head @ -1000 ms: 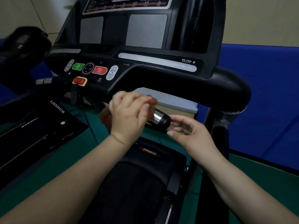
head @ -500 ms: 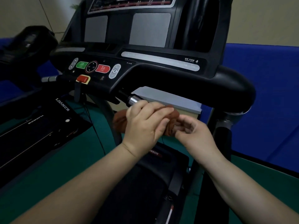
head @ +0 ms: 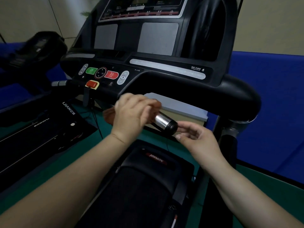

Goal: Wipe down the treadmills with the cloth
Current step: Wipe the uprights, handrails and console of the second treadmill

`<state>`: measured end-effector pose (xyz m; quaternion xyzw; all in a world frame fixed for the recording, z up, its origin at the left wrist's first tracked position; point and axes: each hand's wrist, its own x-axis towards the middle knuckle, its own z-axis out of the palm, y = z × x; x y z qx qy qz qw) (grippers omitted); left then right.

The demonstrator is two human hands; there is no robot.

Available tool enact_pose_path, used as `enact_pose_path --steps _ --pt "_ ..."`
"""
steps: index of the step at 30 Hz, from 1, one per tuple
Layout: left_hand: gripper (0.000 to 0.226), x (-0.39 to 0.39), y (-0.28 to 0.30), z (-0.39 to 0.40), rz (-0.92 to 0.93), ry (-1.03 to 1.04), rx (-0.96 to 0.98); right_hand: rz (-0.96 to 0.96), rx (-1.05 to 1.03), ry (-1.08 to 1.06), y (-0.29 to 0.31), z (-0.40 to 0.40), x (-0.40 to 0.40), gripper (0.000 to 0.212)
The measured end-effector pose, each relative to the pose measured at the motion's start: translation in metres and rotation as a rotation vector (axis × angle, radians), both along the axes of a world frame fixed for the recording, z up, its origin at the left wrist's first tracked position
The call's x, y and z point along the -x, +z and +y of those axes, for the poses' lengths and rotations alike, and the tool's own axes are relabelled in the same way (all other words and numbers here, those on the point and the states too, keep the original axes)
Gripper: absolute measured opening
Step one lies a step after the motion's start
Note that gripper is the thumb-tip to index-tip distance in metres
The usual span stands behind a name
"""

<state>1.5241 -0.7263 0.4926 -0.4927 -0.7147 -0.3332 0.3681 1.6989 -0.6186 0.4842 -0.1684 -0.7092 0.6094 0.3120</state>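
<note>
A black treadmill fills the view, its console [head: 148, 69] above and its belt [head: 139, 195] below my arms. A short handlebar grip [head: 164, 121] with a shiny metal sleeve and black end cap sticks out under the console. My left hand [head: 131, 116] is wrapped around that grip with a brown cloth [head: 107, 116] bunched under the palm; cloth shows at both sides of the hand. My right hand [head: 195, 137] hovers just right of the end cap, fingers loosely curled, fingertips near or touching the cap.
A second treadmill [head: 37, 129] lies to the left on the green floor. Its cable [head: 97, 122] hangs between the machines. A thick black side handrail [head: 238, 96] curves down at the right. Blue padding [head: 271, 104] lines the wall behind.
My left hand slid the cloth back up the grip toward the console, uncovering the metal sleeve and end cap. My right hand let go of the cloth's end and drew slightly away.
</note>
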Motion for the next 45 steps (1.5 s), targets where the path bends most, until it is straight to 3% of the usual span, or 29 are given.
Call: enact_pose_path --steps 4,7,12,17,21,26,28,30,34,37,39,41,43,45 --pt "0.036 -0.019 -0.009 0.007 -0.127 0.071 -0.074 0.006 -0.017 -0.011 0.001 0.000 0.000 0.044" --pt "0.039 -0.054 -0.022 0.015 -0.054 -0.032 -0.074 0.034 0.005 -0.018 0.001 -0.001 0.002 0.043" --pt "0.039 -0.046 -0.018 0.008 0.064 -0.075 -0.027 0.020 -0.005 -0.023 -0.002 0.001 0.004 0.039" --pt "0.036 -0.039 -0.015 -0.001 0.018 -0.062 0.014 0.006 -0.002 -0.017 -0.003 0.002 0.001 0.042" --pt "0.031 -0.050 0.003 -0.017 -0.319 -0.120 -0.084 -0.022 -0.039 -0.020 -0.002 0.000 -0.001 0.041" --pt "0.030 -0.069 0.019 -0.044 -1.094 -0.240 -0.386 0.078 -0.167 -0.184 0.008 -0.014 -0.015 0.045" --pt "0.015 -0.071 0.020 -0.053 -1.393 -0.300 -0.525 0.120 -0.214 -0.142 0.012 -0.025 -0.023 0.044" --pt "0.023 -0.072 0.016 -0.060 -1.582 -0.329 -0.598 0.088 -0.207 -0.025 0.015 -0.039 -0.025 0.039" --pt "0.058 -0.081 0.010 -0.068 -1.732 -0.390 -0.386 -0.101 -0.236 0.129 0.013 -0.055 -0.013 0.046" --pt "0.050 -0.086 0.012 -0.073 -1.774 -0.442 -0.162 -0.109 -0.244 0.203 0.015 -0.057 -0.007 0.066" --pt "0.049 -0.086 0.011 -0.076 -1.754 -0.440 -0.049 -0.109 -0.361 0.195 0.017 -0.058 -0.006 0.056" --pt "0.049 -0.083 0.008 -0.080 -1.718 -0.419 -0.024 -0.106 -0.430 0.135 0.021 -0.060 -0.006 0.030" --pt "0.041 -0.079 0.005 -0.083 -1.718 -0.433 -0.059 -0.090 -0.396 0.063 0.023 -0.059 -0.007 0.015" --pt "0.054 -0.080 0.006 -0.085 -1.648 -0.452 -0.094 -0.059 -0.342 0.011 0.023 -0.057 -0.007 0.013"
